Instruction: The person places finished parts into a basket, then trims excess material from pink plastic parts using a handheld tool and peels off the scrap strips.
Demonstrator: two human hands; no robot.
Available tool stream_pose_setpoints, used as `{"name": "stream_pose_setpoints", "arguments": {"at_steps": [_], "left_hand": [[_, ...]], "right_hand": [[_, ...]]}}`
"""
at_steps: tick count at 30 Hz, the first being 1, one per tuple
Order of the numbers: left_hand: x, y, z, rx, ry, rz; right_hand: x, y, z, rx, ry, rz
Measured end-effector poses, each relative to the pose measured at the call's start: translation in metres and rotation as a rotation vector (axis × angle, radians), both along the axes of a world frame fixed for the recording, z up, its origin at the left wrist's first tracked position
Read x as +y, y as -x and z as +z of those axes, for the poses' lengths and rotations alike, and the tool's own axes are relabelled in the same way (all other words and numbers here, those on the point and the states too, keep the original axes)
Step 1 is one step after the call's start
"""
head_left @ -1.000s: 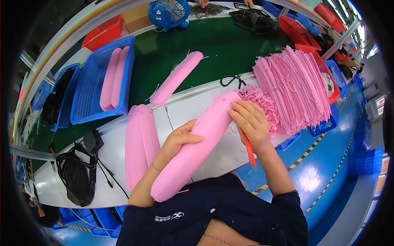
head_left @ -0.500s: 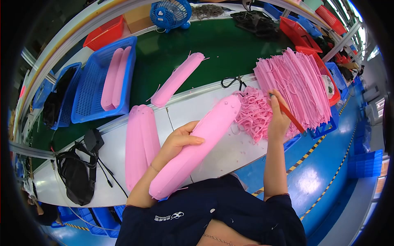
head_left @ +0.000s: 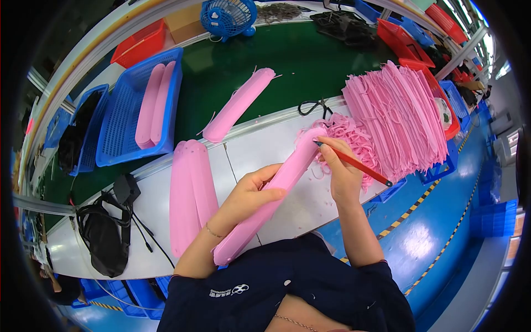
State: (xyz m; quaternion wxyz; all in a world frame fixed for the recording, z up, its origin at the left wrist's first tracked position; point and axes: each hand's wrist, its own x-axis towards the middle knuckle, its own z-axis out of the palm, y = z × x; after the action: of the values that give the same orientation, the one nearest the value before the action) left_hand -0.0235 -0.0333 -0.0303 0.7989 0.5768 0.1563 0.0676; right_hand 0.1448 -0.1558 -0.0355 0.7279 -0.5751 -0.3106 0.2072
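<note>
My left hand (head_left: 251,191) is wrapped round the middle of a long pink stack of strip-shaped pieces (head_left: 276,205), thumb on top, the stack slanting up to the right. In my right hand (head_left: 344,174) is a slim red tool (head_left: 362,167) with a dark tip; its exact kind is unclear. That tip is at the upper end of the pink stack, beside its edge. Loose pink trimmings (head_left: 359,141) lie heaped just behind my right hand. Left of my left hand, more long pink pieces (head_left: 191,193) rest on the white tabletop (head_left: 243,157).
A large pile of pink strips (head_left: 395,119) stands at the right. Black-handled scissors (head_left: 315,107) lie near the green mat (head_left: 298,72), which bears another pink roll (head_left: 238,105). To the left are a blue basket (head_left: 116,127) and a black bag (head_left: 105,238). A blue fan (head_left: 228,19) stands behind.
My right hand has moved left and down, bringing the red tool's tip to the stack's upper end. My left hand has shifted slightly right and turned the stack to a narrower side.
</note>
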Motion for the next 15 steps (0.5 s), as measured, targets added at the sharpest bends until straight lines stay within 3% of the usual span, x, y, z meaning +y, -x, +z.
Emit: {"name": "stream_pose_setpoints", "arguments": {"at_steps": [8, 11, 13, 15], "left_hand": [[-0.002, 0.000, 0.002, -0.014, -0.028, -0.014], [-0.003, 0.002, 0.005, -0.006, -0.028, -0.017], [-0.005, 0.004, 0.008, 0.029, -0.044, -0.028], [-0.005, 0.004, 0.011, 0.024, -0.059, -0.021]], "right_hand": [[-0.002, 0.001, 0.003, -0.089, 0.037, -0.052], [-0.003, 0.002, 0.008, -0.294, 0.106, -0.084], [0.001, 0.002, 0.012, -1.064, 0.181, -0.314], [0.004, 0.002, 0.007, -1.201, 0.162, -0.330]]}}
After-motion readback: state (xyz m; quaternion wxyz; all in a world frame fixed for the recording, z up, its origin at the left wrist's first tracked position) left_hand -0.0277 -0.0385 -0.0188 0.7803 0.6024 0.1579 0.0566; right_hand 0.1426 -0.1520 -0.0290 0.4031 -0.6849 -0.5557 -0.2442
